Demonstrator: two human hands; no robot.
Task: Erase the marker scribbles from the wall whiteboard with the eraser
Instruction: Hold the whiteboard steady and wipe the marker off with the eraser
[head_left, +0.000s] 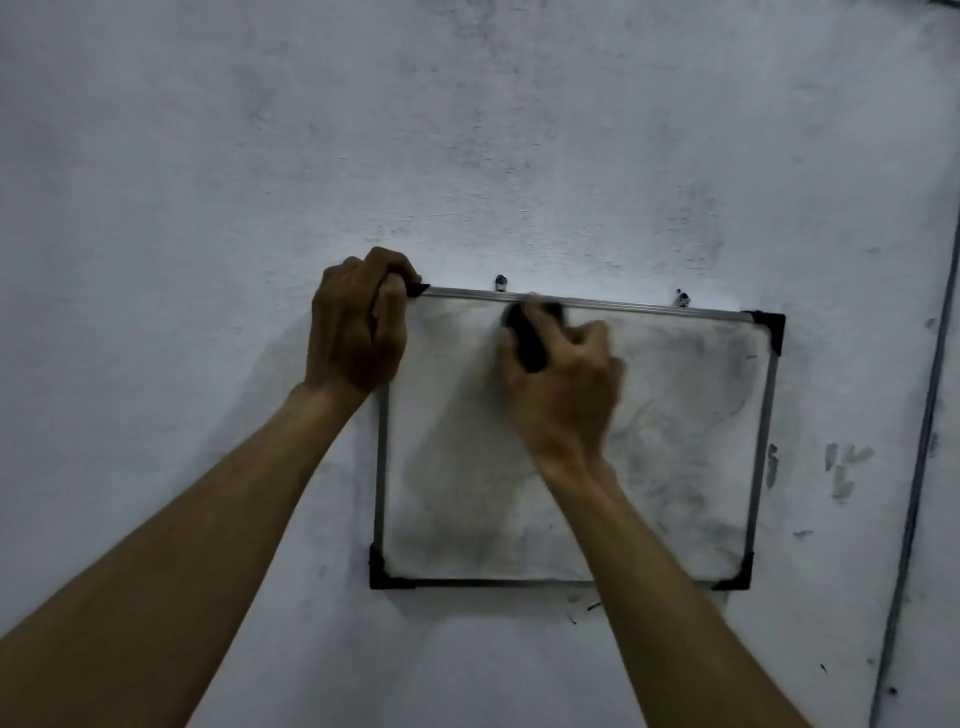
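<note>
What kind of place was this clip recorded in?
Probably a plain indoor room, dimly lit; its exact kind is unclear. A small whiteboard hangs on hooks against a bare, scuffed painted wall, with a thin conduit running down at right.

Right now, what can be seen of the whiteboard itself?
The whiteboard is a small rectangle with a thin metal-looking frame and black corner caps, hanging slightly tilted from two wall hooks. Its surface is smeared grey, darkest at right. The left hand grips its top-left corner; the right hand presses a dark eraser near the top edge.
</note>
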